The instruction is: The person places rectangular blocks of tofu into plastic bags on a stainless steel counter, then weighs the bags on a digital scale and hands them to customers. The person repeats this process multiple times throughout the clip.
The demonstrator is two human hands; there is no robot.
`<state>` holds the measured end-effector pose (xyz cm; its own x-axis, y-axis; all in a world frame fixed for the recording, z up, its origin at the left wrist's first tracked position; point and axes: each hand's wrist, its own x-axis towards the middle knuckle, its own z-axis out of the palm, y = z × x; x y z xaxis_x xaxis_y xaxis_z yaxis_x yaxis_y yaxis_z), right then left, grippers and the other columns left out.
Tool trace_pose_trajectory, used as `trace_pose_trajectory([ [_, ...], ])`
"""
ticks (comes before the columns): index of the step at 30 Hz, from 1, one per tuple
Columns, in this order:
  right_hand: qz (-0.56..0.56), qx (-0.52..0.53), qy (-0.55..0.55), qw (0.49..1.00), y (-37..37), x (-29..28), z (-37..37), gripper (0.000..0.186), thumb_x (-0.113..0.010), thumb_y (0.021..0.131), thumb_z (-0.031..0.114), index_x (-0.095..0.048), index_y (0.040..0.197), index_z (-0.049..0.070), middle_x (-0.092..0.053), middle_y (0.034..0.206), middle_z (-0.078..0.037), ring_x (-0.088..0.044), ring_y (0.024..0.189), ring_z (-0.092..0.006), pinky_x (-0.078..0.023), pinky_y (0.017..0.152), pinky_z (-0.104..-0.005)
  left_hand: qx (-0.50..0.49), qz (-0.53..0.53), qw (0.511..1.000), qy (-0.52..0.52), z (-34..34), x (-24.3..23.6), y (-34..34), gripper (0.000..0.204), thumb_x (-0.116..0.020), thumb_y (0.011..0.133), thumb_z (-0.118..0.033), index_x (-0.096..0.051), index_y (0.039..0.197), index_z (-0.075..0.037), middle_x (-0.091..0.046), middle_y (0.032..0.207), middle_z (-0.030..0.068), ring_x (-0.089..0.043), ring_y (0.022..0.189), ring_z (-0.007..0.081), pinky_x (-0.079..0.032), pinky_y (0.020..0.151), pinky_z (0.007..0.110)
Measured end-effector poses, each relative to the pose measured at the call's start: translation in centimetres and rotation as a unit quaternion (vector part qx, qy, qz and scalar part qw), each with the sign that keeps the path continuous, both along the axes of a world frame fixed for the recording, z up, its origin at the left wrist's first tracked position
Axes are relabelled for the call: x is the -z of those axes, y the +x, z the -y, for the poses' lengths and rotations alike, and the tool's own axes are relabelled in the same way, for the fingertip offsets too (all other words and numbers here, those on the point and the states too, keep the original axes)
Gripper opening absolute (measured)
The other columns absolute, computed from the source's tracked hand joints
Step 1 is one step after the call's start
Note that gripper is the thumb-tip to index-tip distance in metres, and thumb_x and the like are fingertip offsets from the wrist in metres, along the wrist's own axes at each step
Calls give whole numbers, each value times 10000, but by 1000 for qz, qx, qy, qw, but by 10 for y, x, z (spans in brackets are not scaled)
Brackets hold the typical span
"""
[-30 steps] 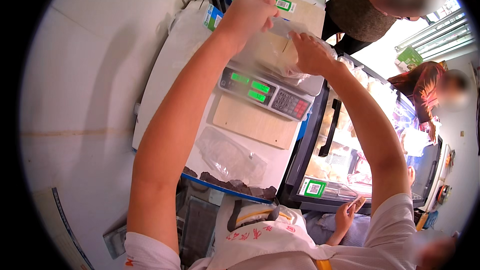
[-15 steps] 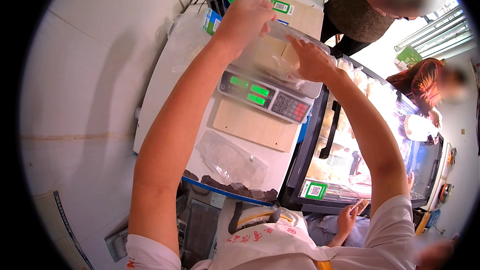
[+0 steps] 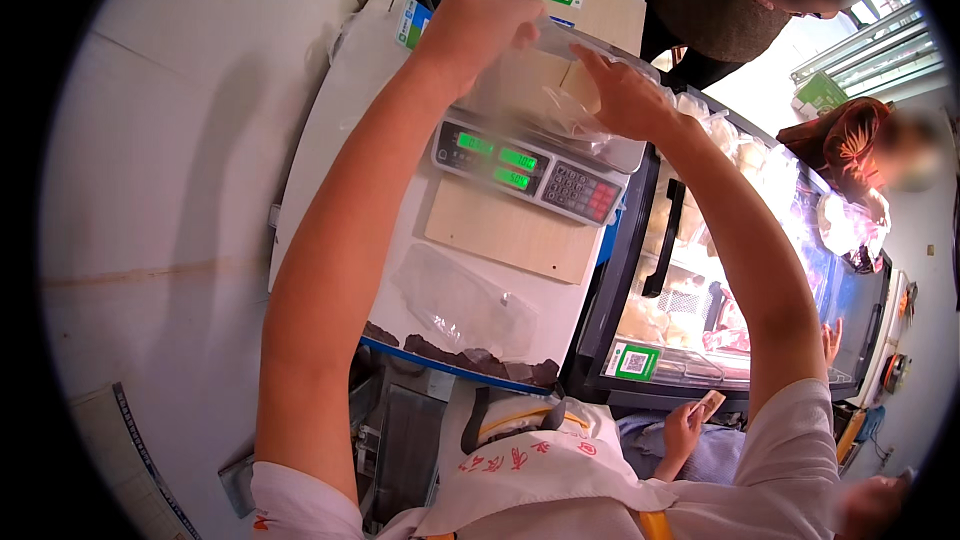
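Observation:
Over the far end of the counter my left hand (image 3: 488,18) is closed, its curled fingers at the edge of a clear plastic bag (image 3: 500,85). Inside or beneath that film show pale, flat-sided blocks (image 3: 578,85), whose kind I cannot make out. They lie over the pan of a digital scale (image 3: 548,175) with lit green displays. To the right, my right hand (image 3: 625,98) lies against the bag and blocks with a finger stretched out; its other fingers are partly hidden.
Nearer me a flat clear bag (image 3: 465,305) lies on the white counter (image 3: 340,210) beside a wooden board (image 3: 505,230). At right stands a lit glass display case (image 3: 700,290) with pale food and meat. Several other people stand around it; one hand (image 3: 683,430) holds a small card-like thing.
The view has shifted slightly, and the scale sits a little higher in it. The displayed readings differ. My hands keep about the same place over the bag.

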<state>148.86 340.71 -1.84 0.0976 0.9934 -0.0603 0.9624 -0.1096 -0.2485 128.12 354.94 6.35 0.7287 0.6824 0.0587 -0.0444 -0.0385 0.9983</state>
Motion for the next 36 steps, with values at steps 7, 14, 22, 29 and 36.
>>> trace_pose_trajectory([
  [7, -21, -26, 61, 998, 7, -8, 8, 961, -894, 823, 364, -394, 1604, 111, -661, 1356, -267, -658, 1243, -406, -519, 1074, -461, -14, -8, 999, 35, 2, -4, 5, 469, -765, 947, -176, -569, 1307, 52, -684, 1067, 83, -656, 949, 154, -514, 837, 301],
  [14, -96, -21, 131, 987, 13, -34, 14, 533, -775, 924, 211, -619, 1395, 16, -690, 1331, -218, -685, 1176, -378, -534, 1033, -416, -94, -130, 975, 152, 17, -8, 6, 804, -892, 824, -407, -538, 1373, 61, -622, 1197, 95, -604, 1069, 164, -497, 928, 309],
  [22, -149, 1, 164, 975, 12, -33, 17, 389, -743, 935, 120, -685, 1306, 17, -742, 1236, -201, -725, 1118, -357, -567, 979, -395, -97, -163, 974, 125, 14, -16, -1, 593, -826, 877, -458, -636, 1186, 11, -658, 1027, 71, -618, 954, 171, -499, 843, 330],
  [29, -134, 14, 146, 980, 16, -43, 16, 362, -727, 973, 53, -659, 1326, 8, -750, 1252, -168, -726, 1192, -272, -568, 1048, -377, -303, -20, 945, 126, 20, 42, -60, 513, -683, 991, -493, -657, 1093, 9, -692, 993, 98, -656, 905, 196, -524, 845, 346],
  [36, -147, 7, 164, 975, 18, -43, 18, 310, -678, 1005, 52, -670, 1312, 10, -766, 1206, -165, -746, 1147, -254, -584, 1012, -362, -340, -211, 916, 26, 92, 158, -155, 360, -617, 1049, -340, -643, 1056, 19, -681, 883, 91, -628, 819, 201, -512, 787, 361],
])
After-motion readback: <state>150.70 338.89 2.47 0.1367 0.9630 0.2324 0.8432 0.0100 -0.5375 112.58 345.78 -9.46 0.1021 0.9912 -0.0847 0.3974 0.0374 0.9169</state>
